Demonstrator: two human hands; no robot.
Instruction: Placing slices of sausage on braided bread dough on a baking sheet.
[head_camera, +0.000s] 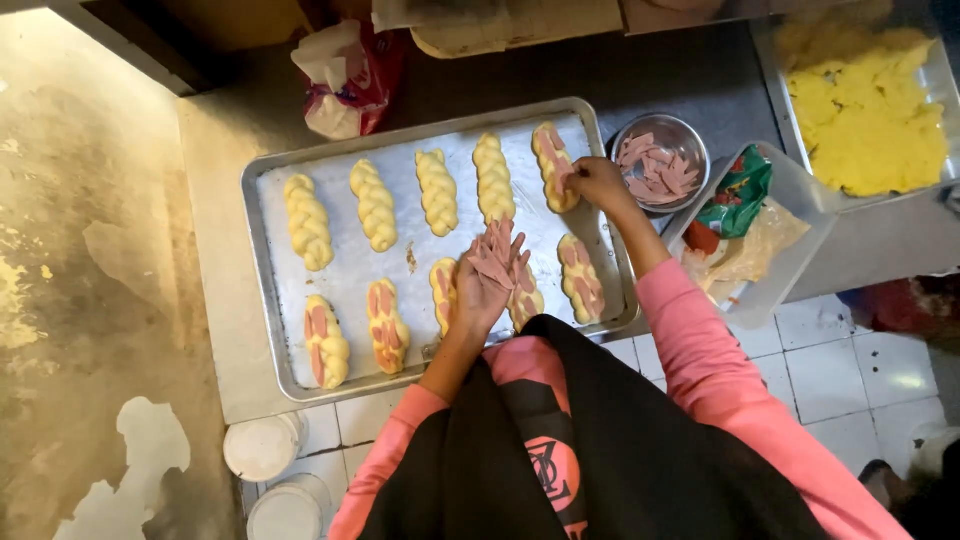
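Observation:
A metal baking tray (268, 300) holds two rows of braided yellow dough pieces (437, 191). The near-row pieces (386, 326) carry pink sausage strips. My left hand (487, 280) lies palm up over the tray's near right part, holding a small pile of pink sausage slices (497, 254). My right hand (597, 182) rests fingertips on the far-right braid (549, 155), where a pink strip lies; whether it still pinches the strip I cannot tell.
A steel bowl of sausage slices (660, 163) stands right of the tray. Beside it are a plastic container with packets (748, 215), a pan of yellow dough (868, 105), a red and white bag (345, 75) behind, and white lidded tubs (263, 446) below.

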